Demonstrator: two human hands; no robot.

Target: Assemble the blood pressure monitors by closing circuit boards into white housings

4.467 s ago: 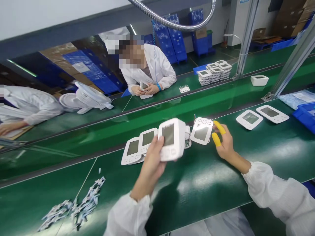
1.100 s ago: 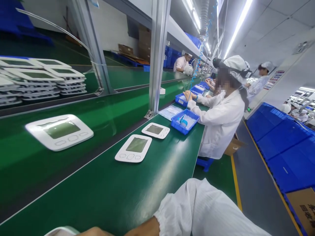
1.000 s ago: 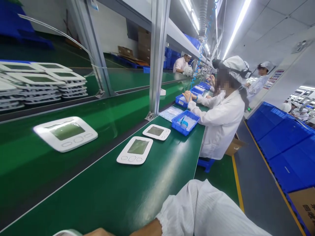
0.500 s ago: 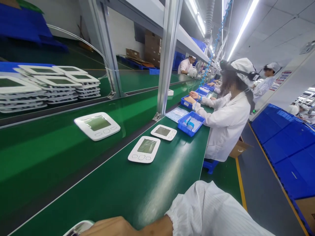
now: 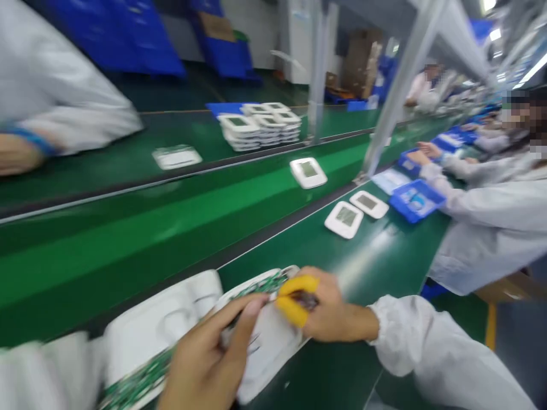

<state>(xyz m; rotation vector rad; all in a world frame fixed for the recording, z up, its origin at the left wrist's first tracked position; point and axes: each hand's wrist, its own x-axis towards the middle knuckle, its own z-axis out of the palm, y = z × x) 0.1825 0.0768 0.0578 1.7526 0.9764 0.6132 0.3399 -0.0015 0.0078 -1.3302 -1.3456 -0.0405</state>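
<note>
Motion blurs the picture. An open white device shell [image 5: 267, 347] with a green circuit board [image 5: 256, 285] lies at the near edge of the green table [image 5: 384, 262]. My left hand [image 5: 200, 361] is closed on its near side, fingers pressed on the shell. My right hand [image 5: 327, 310], yellow cots on thumb and forefinger, pinches a small dark part [image 5: 304, 298] at the shell's right end. Beside it on the left lies a second white shell [image 5: 158, 324].
Two white display units [image 5: 345, 219] [image 5: 369, 204] lie further along the table, and another [image 5: 308, 172] rides the conveyor belt. A stack of units [image 5: 260, 126] stands beyond. A co-worker [image 5: 491, 222] sits at right by a blue bin [image 5: 416, 200]. Another person's sleeve [image 5: 64, 108] is at upper left.
The view has swung from looking down the line to the near table edge. Both my hands, out of view before, are now closed on the open device shell.
</note>
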